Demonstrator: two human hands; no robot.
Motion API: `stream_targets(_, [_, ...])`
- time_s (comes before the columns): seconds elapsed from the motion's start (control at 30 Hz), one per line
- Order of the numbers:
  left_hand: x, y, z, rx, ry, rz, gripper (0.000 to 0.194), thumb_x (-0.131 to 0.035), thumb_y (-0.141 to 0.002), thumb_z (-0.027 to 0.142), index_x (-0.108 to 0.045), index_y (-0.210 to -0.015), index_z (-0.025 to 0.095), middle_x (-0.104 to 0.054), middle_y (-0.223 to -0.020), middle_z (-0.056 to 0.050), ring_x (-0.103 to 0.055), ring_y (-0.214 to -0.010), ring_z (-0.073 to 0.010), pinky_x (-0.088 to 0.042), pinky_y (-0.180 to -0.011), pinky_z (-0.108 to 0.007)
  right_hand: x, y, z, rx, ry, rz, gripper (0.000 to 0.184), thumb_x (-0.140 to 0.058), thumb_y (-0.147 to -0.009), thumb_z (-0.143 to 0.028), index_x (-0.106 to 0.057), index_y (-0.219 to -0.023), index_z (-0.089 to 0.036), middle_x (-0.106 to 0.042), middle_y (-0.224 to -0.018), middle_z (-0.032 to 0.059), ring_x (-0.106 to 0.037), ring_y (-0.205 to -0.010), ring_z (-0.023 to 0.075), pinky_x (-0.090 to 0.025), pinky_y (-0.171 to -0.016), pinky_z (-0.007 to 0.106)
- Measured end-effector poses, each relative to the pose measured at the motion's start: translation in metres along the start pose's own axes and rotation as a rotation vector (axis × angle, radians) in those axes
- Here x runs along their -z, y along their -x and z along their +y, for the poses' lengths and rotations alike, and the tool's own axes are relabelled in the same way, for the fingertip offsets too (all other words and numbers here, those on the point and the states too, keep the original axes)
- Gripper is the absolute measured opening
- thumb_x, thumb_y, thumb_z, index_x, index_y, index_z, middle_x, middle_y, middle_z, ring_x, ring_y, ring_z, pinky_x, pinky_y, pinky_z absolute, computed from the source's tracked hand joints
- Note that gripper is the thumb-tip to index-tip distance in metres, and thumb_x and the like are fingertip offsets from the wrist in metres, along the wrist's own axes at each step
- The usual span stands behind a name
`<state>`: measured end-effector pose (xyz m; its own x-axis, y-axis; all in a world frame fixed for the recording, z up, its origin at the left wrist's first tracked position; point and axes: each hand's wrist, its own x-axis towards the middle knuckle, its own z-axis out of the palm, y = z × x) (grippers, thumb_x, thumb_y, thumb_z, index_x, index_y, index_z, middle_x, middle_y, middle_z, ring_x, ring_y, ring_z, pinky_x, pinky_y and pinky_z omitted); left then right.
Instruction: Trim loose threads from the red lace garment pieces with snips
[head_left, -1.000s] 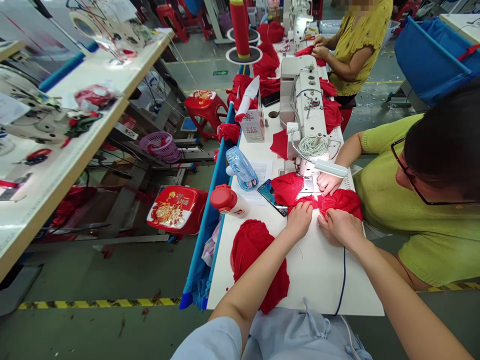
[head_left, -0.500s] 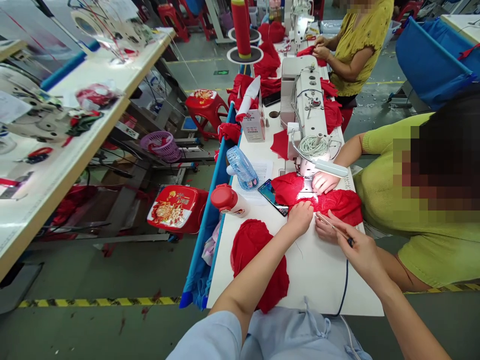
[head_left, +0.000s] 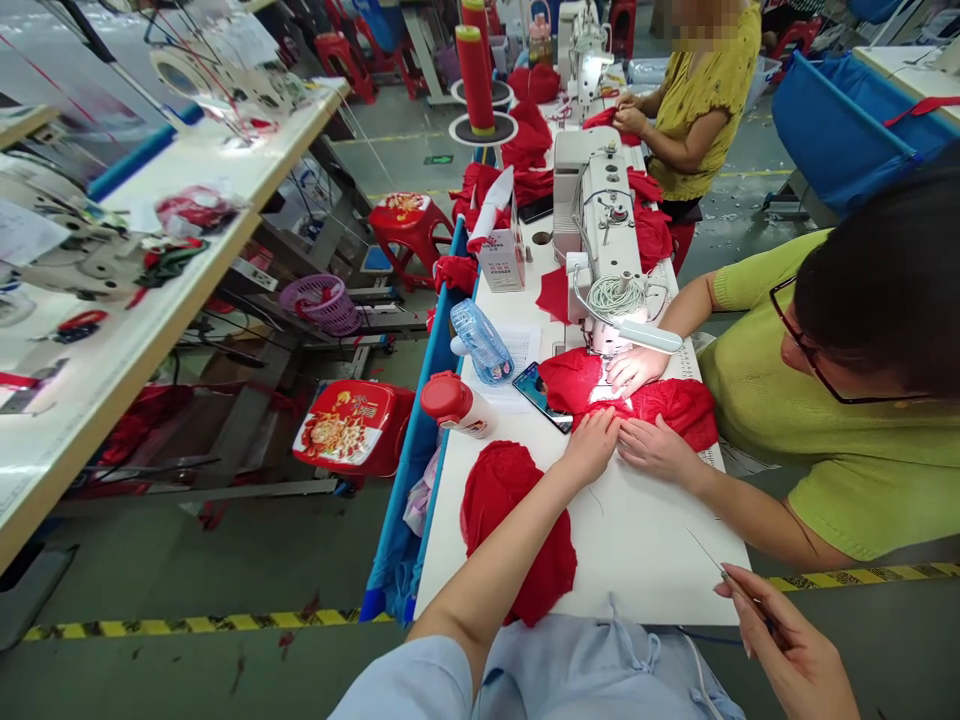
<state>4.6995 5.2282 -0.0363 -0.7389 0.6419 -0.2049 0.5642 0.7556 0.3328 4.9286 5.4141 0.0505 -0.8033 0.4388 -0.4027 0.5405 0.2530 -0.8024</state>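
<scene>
My left hand (head_left: 592,446) has its fingers closed on the near edge of a red lace fabric piece (head_left: 675,408) under the sewing machine (head_left: 607,210); its thumb is hidden. Away from the cloth, near the table's front right corner, my right hand (head_left: 787,635) grips a slim tool with a thin pointed metal tip (head_left: 705,552). A co-worker's hand (head_left: 656,450) lies on the same fabric, touching or nearly touching my left fingertips. The co-worker's other hand (head_left: 637,370) rests on the cloth beside the needle area. Below my left forearm is a red fabric bundle (head_left: 499,490).
On the table's left side are a phone (head_left: 529,385), a red-lidded bottle (head_left: 457,402), a clear blue bottle (head_left: 484,342) and a small box (head_left: 502,262). A blue cloth trough (head_left: 401,530) runs along the left edge. The co-worker in green (head_left: 810,400) sits close on the right.
My right hand has drawn back from the fabric toward the lower right with the pointed tool. The co-worker's near hand now lies flat on the fabric. My left hand has barely moved.
</scene>
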Motion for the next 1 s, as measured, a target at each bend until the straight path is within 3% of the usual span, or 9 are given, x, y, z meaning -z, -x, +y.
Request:
stream_targets(0.13, [-0.002,0.018,0.007,0.076,0.034,0.105,0.05,-0.038,-0.085,0.0,-0.044,-0.133,0.013,-0.042,-0.147,-0.017,-0.038,-0.137,-0.0251,-0.033,-0.112,-0.045,0.004,0.008,-0.001,-0.11,-0.063,0.035,0.062,-0.073,-0.06,-0.067,-0.073,-0.101,-0.021,-0.076,-0.083,0.0089,-0.054,-0.047,0.0132,-0.051,-0.045,0.022])
stream_targets(0.27, [-0.021,0.064,0.032,0.08,0.18,0.181,0.044,-0.034,-0.085,0.0,-0.052,-0.121,0.018,-0.057,-0.123,-0.012,-0.055,-0.111,-0.0224,-0.049,-0.094,-0.039,0.003,0.015,0.001,-0.085,-0.11,0.052,0.06,-0.074,-0.06,-0.065,-0.074,-0.1,-0.02,-0.076,-0.083,0.0088,-0.053,-0.046,0.0124,-0.05,-0.044,0.021])
stream_targets(0.33, [-0.036,0.092,0.048,0.021,0.279,0.14,0.045,-0.035,-0.081,-0.002,-0.056,-0.115,0.02,-0.059,-0.112,-0.009,-0.057,-0.099,-0.0204,-0.051,-0.085,-0.036,0.002,0.018,0.005,-0.06,-0.125,0.036,0.058,-0.073,-0.062,-0.064,-0.074,-0.1,-0.02,-0.076,-0.083,0.0089,-0.054,-0.047,0.0123,-0.05,-0.045,0.02])
stream_targets(0.47, [-0.064,0.129,0.072,-0.078,0.396,0.009,0.038,-0.044,-0.08,0.002,-0.057,-0.111,0.021,-0.059,-0.107,-0.006,-0.056,-0.096,-0.0191,-0.05,-0.085,-0.033,0.005,0.022,0.015,-0.017,-0.127,-0.011,0.053,-0.073,-0.067,-0.059,-0.074,-0.104,-0.021,-0.076,-0.087,0.0091,-0.058,-0.052,0.0137,-0.053,-0.05,0.02])
stream_targets(0.6, [-0.08,0.132,0.077,-0.052,0.337,0.0,0.023,-0.048,-0.086,0.012,-0.057,-0.106,0.02,-0.061,-0.104,-0.005,-0.056,-0.096,-0.0199,-0.047,-0.086,-0.034,0.008,0.026,0.011,0.001,-0.13,0.02,0.057,-0.075,-0.061,-0.062,-0.076,-0.099,-0.02,-0.076,-0.082,0.0091,-0.055,-0.046,0.0122,-0.052,-0.046,0.02])
stream_targets(0.73, [-0.091,0.124,0.075,-0.083,0.214,0.055,0.023,-0.045,-0.086,0.01,-0.058,-0.103,0.02,-0.061,-0.098,-0.005,-0.056,-0.09,-0.02,-0.044,-0.08,-0.034,0.012,0.031,0.002,-0.002,-0.145,0.066,0.06,-0.077,-0.054,-0.065,-0.077,-0.092,-0.019,-0.075,-0.075,0.0085,-0.05,-0.041,0.0108,-0.05,-0.042,0.019])
stream_targets(1.0, [-0.098,0.123,0.074,-0.099,0.119,0.13,0.02,-0.048,-0.084,0.011,-0.057,-0.098,0.021,-0.06,-0.096,-0.004,-0.054,-0.089,-0.0201,-0.043,-0.08,-0.035,0.028,0.037,0.019,0.03,-0.116,0.063,0.056,-0.075,-0.06,-0.063,-0.075,-0.098,-0.022,-0.076,-0.079,0.0077,-0.054,-0.045,0.0128,-0.052,-0.045,0.02])
